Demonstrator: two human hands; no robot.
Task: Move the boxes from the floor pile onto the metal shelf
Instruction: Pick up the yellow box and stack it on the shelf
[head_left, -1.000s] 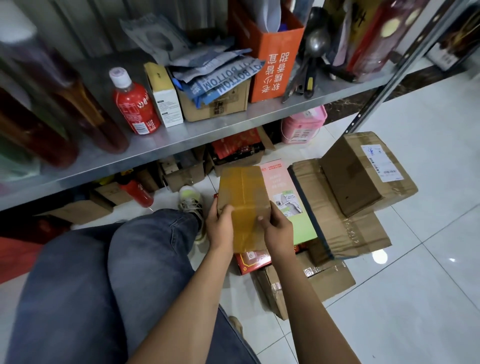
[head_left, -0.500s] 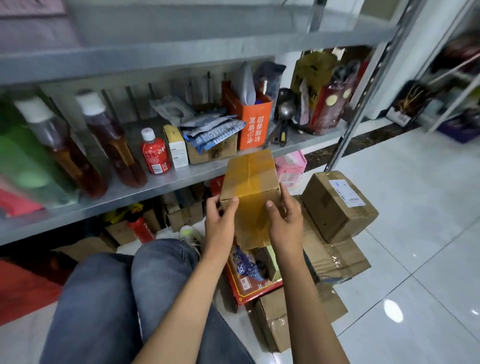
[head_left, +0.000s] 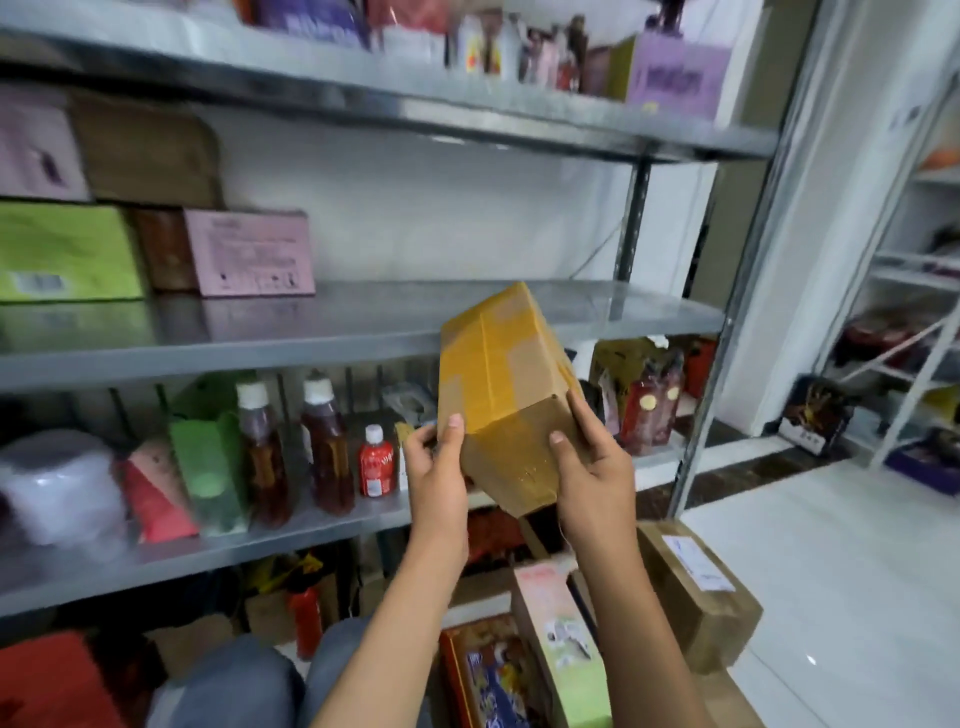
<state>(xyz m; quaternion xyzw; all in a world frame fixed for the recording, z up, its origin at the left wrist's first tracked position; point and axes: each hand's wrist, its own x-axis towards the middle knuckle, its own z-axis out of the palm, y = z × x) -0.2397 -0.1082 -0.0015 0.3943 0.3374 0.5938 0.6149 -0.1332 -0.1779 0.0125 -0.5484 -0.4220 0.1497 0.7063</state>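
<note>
Both hands now hold the taped cardboard box much higher than a second ago: then it was low, just above the floor pile, and now its far end is level with the front edge of the middle metal shelf. The left hand grips its near left corner with the thumb on the top face, and the right hand grips the near right side, the fingers curled around the edge. The box is tilted, far end up, and touches no shelf yet. The shelf part behind it looks bare, right of the pink box. I judge that the lift is almost done and the next move is to push the box forward and set it down flat. Several boxes remain on the floor below.
</note>
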